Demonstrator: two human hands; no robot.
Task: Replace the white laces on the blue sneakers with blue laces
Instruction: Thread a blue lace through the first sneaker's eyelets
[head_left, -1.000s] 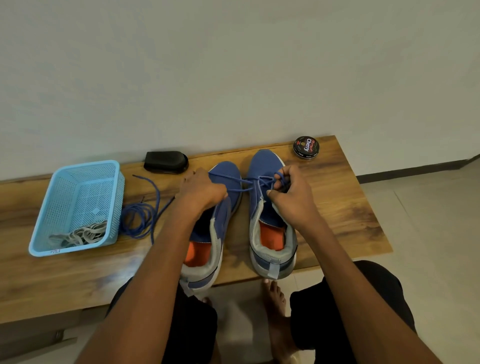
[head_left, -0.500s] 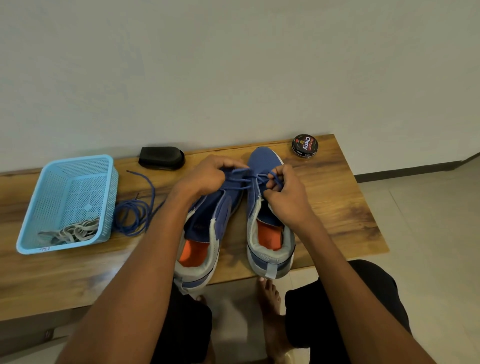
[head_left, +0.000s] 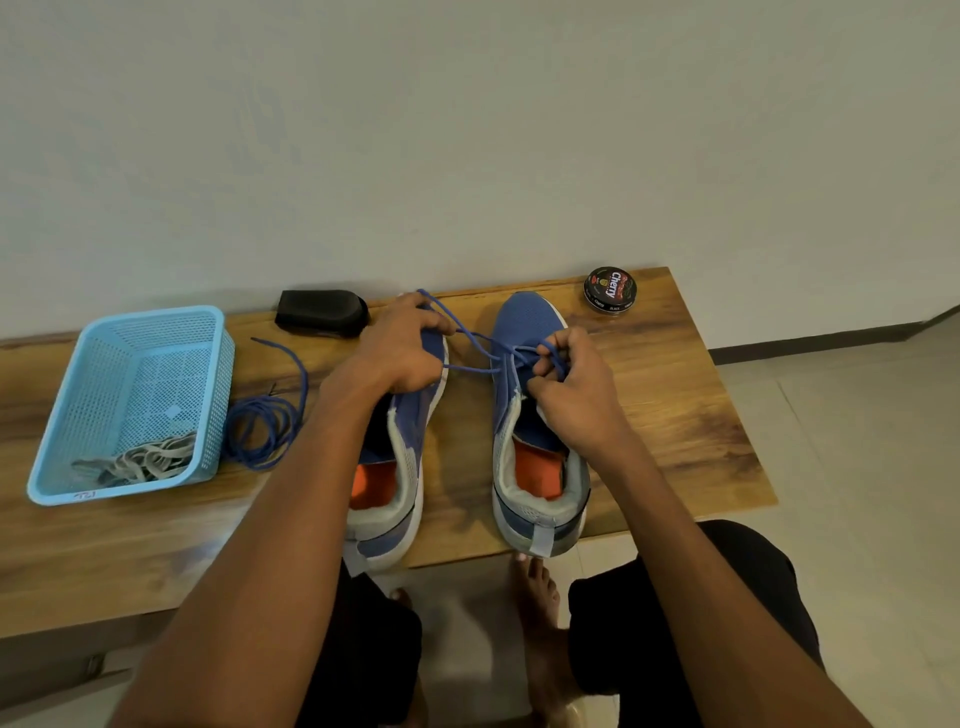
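Two blue sneakers with orange insoles stand side by side on the wooden bench, toes to the wall. A blue lace is threaded through the right sneaker and stretches left across the gap. My left hand pinches one end of that lace above the toe of the left sneaker. My right hand grips the other end over the right sneaker's eyelets. A second blue lace lies coiled on the bench beside the basket. White laces lie inside the light blue basket.
A black shoe brush lies at the back of the bench by the wall. A round tin of black polish sits at the back right. My bare feet and knees are below the bench's front edge.
My left hand has drawn its lace end up and left, away from the right sneaker, so the lace now stretches across the gap. The right hand stays at the eyelets.
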